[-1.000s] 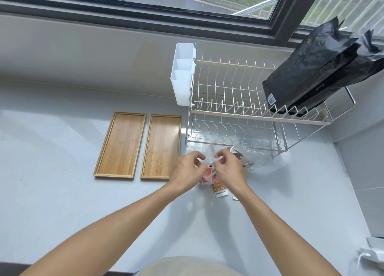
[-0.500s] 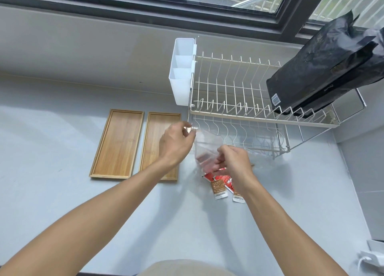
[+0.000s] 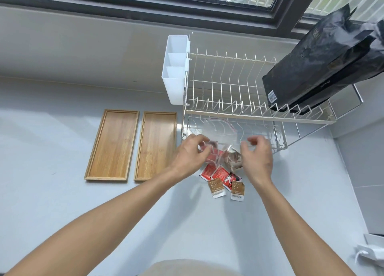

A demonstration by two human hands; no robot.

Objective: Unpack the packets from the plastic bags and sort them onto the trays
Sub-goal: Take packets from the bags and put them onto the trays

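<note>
While both hands (image 3: 224, 153) pinch clear plastic bag (image 3: 221, 130) between them, packets (image 3: 223, 178) lie just below.

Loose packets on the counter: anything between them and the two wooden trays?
Nothing fixed. The loose packets lie right of the trays, with bare counter between, but the left hand and its forearm cross that gap. Both trays hold nothing yet. The rest sit in the clear bag by the right hand.
</note>
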